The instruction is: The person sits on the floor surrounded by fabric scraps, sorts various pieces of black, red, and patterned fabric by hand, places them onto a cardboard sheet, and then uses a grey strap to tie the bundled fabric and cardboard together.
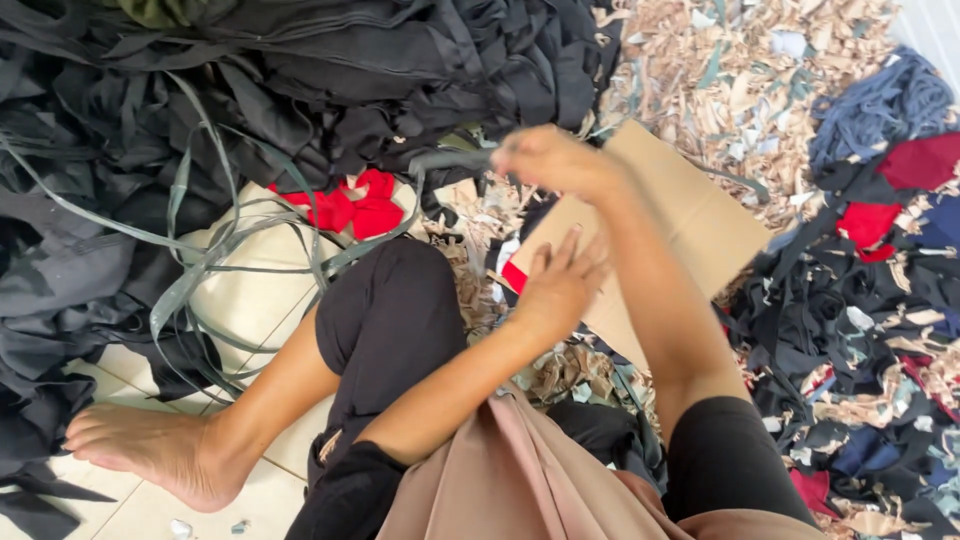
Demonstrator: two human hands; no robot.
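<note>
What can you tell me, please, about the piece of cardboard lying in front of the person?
The cardboard is a flat, plain brown sheet, roughly rectangular and turned at an angle, with one corner pointing away from the person. It lies on a litter of tan and dark fabric scraps. The left hand rests open on its near edge, and the right hand, blurred, crosses above it, pinching a grey-green fabric strip.

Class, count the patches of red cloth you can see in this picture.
4: beside the knee, under the left hand's fingers, two at right. Others may be buried.

Both hands (555, 225) raised, fingers spread
</note>
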